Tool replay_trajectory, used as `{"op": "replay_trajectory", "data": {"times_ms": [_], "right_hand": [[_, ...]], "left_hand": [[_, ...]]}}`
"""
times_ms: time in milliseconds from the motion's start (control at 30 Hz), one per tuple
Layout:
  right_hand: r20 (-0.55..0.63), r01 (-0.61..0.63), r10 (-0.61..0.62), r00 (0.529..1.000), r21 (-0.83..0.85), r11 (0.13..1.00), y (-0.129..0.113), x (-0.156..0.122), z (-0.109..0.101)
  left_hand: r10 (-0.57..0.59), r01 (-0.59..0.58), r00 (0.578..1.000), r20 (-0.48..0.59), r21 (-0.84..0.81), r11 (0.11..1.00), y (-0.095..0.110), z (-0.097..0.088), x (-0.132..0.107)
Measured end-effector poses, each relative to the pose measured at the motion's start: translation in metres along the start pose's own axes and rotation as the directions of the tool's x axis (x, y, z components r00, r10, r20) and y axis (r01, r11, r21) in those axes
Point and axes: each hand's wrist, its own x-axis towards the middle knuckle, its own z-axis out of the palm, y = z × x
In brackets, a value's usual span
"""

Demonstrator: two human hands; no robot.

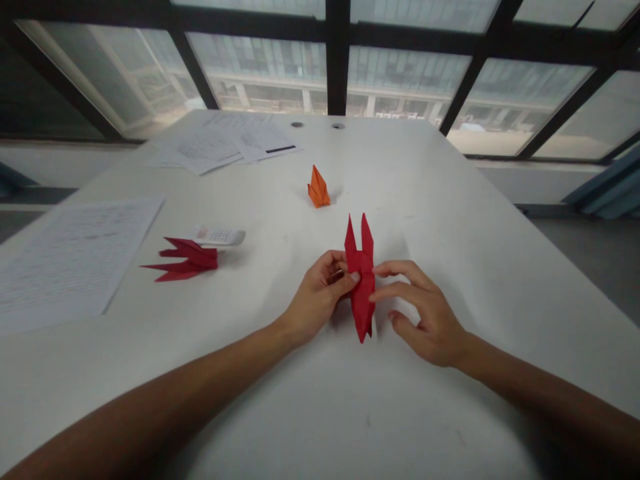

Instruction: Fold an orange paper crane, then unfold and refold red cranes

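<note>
"What's the left hand [317,297] doing?"

"It's holding a folded red paper figure [362,280] with two points sticking up. The left fingers [334,261] are curled and clamped on the figure's left side, with the left thumb [347,281] pressed against it."

"And the right hand [425,313]?"

"It's open, with the fingers spread apart. The top two fingertips [379,269] are at the figure's right edge, but I can't tell if they're touching it or just beside it. The right thumb [399,317] is clear of the paper."

"Where's the figure?"

"It's held upright between the hands, just above the white bench [350,420]."

"What else is there?"

"Farther ahead, a small orange paper figure [319,188] stands on the bench. To the left, a spiky red paper figure [187,260] lies just beside a small white calculator [220,235]. A printed sheet [75,257] lies near the left edge, with loose papers [225,140] at the far end and large windows [410,80] beyond."
</note>
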Motion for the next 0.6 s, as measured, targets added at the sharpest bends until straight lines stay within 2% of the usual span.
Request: {"op": "replay_trajectory", "data": {"times_ms": [33, 67, 100, 133, 167, 200, 267, 400, 467, 600], "right_hand": [[-0.066, -0.096, 0.102, 0.993, 0.088, 0.991, 0.001, -0.001, 0.002], [-0.136, -0.199, 0.229, 0.964, 0.200, 0.959, 0.002, -0.001, 0.004], [-0.118, -0.300, 0.353, 0.928, 0.322, 0.898, 0.004, 0.000, 0.006], [-0.031, -0.406, 0.460, 0.887, 0.419, 0.812, 0.005, 0.001, 0.008], [0.044, -0.470, 0.514, 0.856, 0.480, 0.741, 0.006, 0.002, 0.010], [0.125, -0.523, 0.545, 0.829, 0.517, 0.678, 0.006, 0.003, 0.011], [0.204, -0.561, 0.550, 0.810, 0.546, 0.623, 0.005, 0.004, 0.013], [0.128, -0.514, 0.535, 0.835, 0.525, 0.678, -0.001, 0.002, 0.013], [0.079, -0.515, 0.547, 0.833, 0.472, 0.715, -0.004, 0.001, 0.013], [0.031, -0.526, 0.565, 0.825, 0.412, 0.744, -0.009, 0.001, 0.012]], "left_hand": [[0.002, -0.002, 1.000, 0.010, 0.012, 1.000, -0.001, -0.001, 0.001], [0.002, -0.002, 1.000, 0.023, 0.020, 1.000, -0.002, -0.001, 0.001], [0.001, -0.002, 0.999, 0.040, 0.024, 1.000, -0.002, -0.002, 0.001], [-0.001, -0.001, 0.998, 0.063, 0.027, 1.000, -0.001, -0.001, 0.000], [-0.006, 0.003, 0.996, 0.088, 0.029, 1.000, 0.000, -0.001, 0.000], [-0.011, 0.007, 0.994, 0.110, 0.031, 0.999, 0.001, 0.000, -0.001], [-0.015, 0.007, 0.991, 0.130, 0.058, 0.998, 0.003, 0.001, -0.002], [0.034, -0.052, 0.995, 0.091, 0.211, 0.976, 0.003, 0.004, -0.004], [0.070, -0.086, 0.995, 0.074, 0.259, 0.962, 0.000, 0.004, -0.005], [0.101, -0.132, 0.986, 0.130, 0.256, 0.958, -0.003, 0.005, -0.009]]}}
